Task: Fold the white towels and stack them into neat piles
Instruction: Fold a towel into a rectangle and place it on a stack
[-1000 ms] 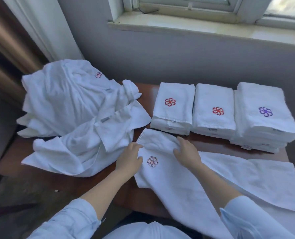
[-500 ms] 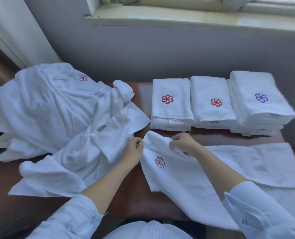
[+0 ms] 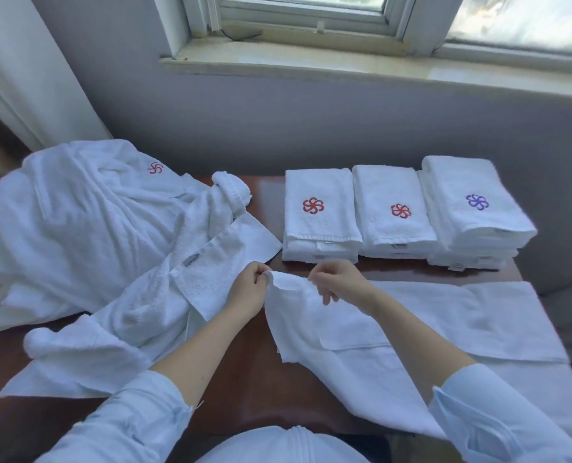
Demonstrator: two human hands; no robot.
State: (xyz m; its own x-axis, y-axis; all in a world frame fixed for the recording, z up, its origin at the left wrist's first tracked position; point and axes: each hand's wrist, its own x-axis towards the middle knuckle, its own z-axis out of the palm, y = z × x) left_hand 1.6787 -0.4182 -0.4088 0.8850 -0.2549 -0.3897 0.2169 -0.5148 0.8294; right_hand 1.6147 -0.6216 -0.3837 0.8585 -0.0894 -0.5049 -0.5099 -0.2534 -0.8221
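Observation:
A long white towel (image 3: 411, 332) lies spread across the near right of the brown table (image 3: 244, 372). My left hand (image 3: 249, 289) pinches its far left corner. My right hand (image 3: 339, 284) grips the same end a little to the right, and that end is raised off the table. Three piles of folded white towels stand in a row at the back: one with a red flower (image 3: 319, 215), a second with a red flower (image 3: 394, 213), and a taller pile with a purple flower (image 3: 475, 208).
A big heap of unfolded white towels (image 3: 94, 248) covers the left half of the table. A grey wall and a window sill (image 3: 344, 66) rise behind the piles. A curtain (image 3: 27, 78) hangs at the far left.
Both hands went from lying flat on the towel's left end to pinching it and raising it. The embroidered flower on that end no longer shows. The camera has tilted up.

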